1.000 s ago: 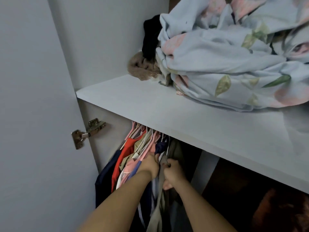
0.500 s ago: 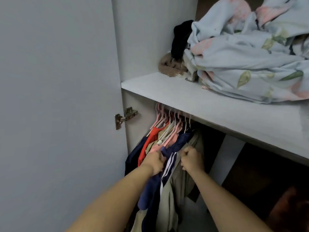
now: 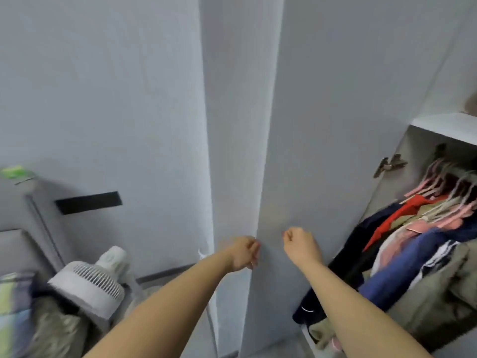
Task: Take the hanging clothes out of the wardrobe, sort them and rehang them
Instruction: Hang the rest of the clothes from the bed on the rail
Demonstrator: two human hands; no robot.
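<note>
- Many clothes (image 3: pixel 413 241) hang at the right of the frame; removal, sorting and rehanging seemingly all remain.
- Left hand (image 3: pixel 244 253) and right hand (image 3: pixel 300 245), centre frame, have curled fingers and hold nothing.

Pale grey wall (image 3: pixel 103 86), bore one black horizontal strip (image 3: pixel 89 202); grey wardrobe door (image 3: pixel 335 125), stood open on a metal hinge (image 3: pixel 389 165); white fan (image 3: pixel 87 285), sat low at left beside striped bedding (image 3: pixel 13 301); light was soft and even.
</note>
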